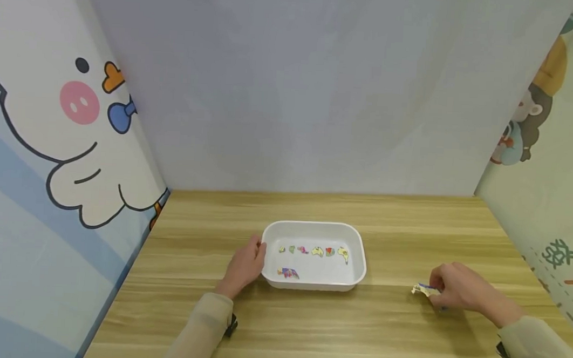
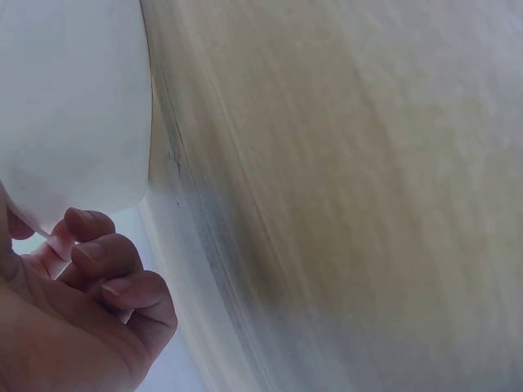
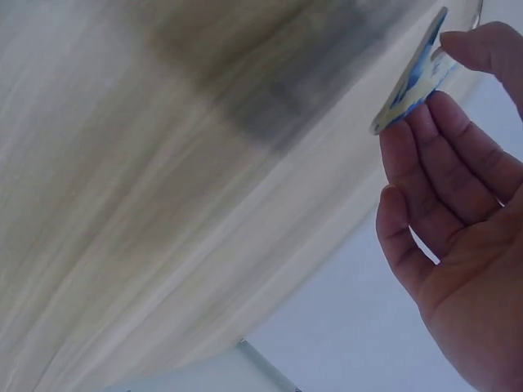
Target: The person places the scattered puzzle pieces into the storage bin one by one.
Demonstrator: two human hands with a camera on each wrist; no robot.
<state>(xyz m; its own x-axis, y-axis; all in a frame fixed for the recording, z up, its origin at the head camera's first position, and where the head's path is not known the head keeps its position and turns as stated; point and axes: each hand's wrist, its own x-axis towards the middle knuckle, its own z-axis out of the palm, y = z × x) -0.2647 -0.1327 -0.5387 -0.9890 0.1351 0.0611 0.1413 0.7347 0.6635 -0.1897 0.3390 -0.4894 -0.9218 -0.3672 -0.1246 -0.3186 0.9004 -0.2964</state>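
A white rectangular tray (image 1: 322, 273) stands on the wooden table. My left hand (image 1: 245, 264) grips its left side, and in the left wrist view the fingers curl at the rim of the tray (image 2: 78, 106). Inside the tray several small flat cutouts (image 1: 317, 251) in yellow, green, pink and red form a row. A larger purple, patterned cutout (image 1: 288, 273) lies in front of that row, at the left. Off to the right of the tray, my right hand (image 1: 461, 286) pinches a thin, flat cutout (image 3: 415, 77) with blue and pale yellow markings between thumb and fingertips.
Wood-grain table (image 1: 385, 335) surrounds the tray. A plain grey-white backdrop (image 1: 296, 93) rises behind the table's far edge. Printed panels flank it: a white cartoon bird (image 1: 38, 95) on the left, and a pale green panel (image 1: 548, 203) with figures and lettering on the right.
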